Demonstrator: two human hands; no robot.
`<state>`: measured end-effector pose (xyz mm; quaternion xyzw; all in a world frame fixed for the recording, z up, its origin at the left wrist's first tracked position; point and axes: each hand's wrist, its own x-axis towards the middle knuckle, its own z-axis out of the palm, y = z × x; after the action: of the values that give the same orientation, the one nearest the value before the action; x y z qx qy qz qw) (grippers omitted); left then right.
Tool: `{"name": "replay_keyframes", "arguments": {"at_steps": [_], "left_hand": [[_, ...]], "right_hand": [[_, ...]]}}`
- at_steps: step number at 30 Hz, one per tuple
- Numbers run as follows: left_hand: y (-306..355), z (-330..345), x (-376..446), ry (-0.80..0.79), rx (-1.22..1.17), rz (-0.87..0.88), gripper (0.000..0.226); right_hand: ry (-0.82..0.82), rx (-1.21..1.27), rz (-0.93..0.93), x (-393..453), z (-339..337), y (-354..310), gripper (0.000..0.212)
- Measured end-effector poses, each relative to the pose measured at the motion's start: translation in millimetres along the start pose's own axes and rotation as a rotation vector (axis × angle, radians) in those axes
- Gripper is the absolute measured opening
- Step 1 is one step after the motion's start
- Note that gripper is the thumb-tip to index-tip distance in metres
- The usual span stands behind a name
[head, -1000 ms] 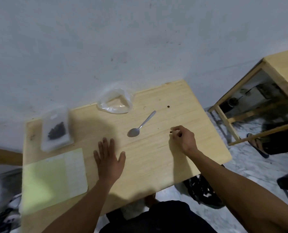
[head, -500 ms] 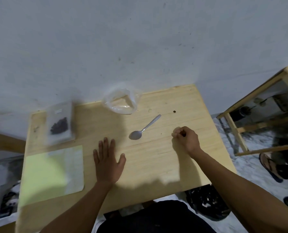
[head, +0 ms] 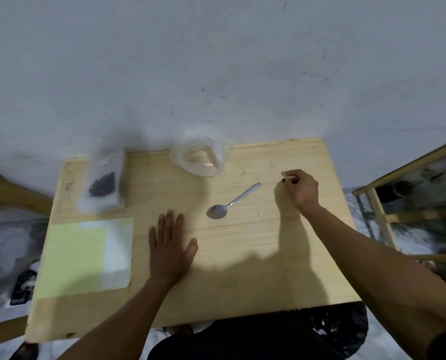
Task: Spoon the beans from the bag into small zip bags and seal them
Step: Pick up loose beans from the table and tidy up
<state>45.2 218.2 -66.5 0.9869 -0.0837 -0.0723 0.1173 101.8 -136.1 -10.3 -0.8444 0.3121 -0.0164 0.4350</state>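
Dark and tiny, a stray bean [head: 283, 180] sits pinched at the fingertips of the right hand [head: 300, 189], just above the tabletop [head: 255, 255]. The left hand [head: 170, 245] lies flat, fingers spread. A light pinch should carry it left, over the spoon [head: 228, 203], to the filled zip bag [head: 103, 183]; the big bag [head: 201, 158] looks empty. No writing is readable.

A pale grey wall [head: 216, 61], scuffed with small dark marks, fills the upper half. A light wooden surface [head: 242, 268] stands against it. To the right stands a second wooden table frame [head: 380, 216]; the floor [head: 359, 211] is marbled grey-white.
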Motion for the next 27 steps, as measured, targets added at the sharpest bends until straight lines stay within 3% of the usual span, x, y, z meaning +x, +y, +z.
{"name": "replay_keyframes", "arguments": {"at_steps": [13,16,20,23,27], "left_hand": [[2,-8,1,-0.096,-0.041,-0.019,0.080],[3,-10,2,-0.053,-0.011,0.032,0.075],[16,-14,-8,0.012,0.055,0.232,0.055],[43,-16,-21,-0.041,0.088,0.405,0.048],[78,-8,-25,-0.134,0.072,0.655,0.049]], "right_hand": [[-0.061,-0.252,0.034,15,13,4,0.026],[-0.036,-0.084,0.149,-1,10,-1,0.023],[-0.025,0.298,0.301,-41,1,5,0.020],[-0.111,0.595,0.416,-79,-15,10,0.017],[-0.109,0.891,0.528,-121,-43,27,0.019]]}}
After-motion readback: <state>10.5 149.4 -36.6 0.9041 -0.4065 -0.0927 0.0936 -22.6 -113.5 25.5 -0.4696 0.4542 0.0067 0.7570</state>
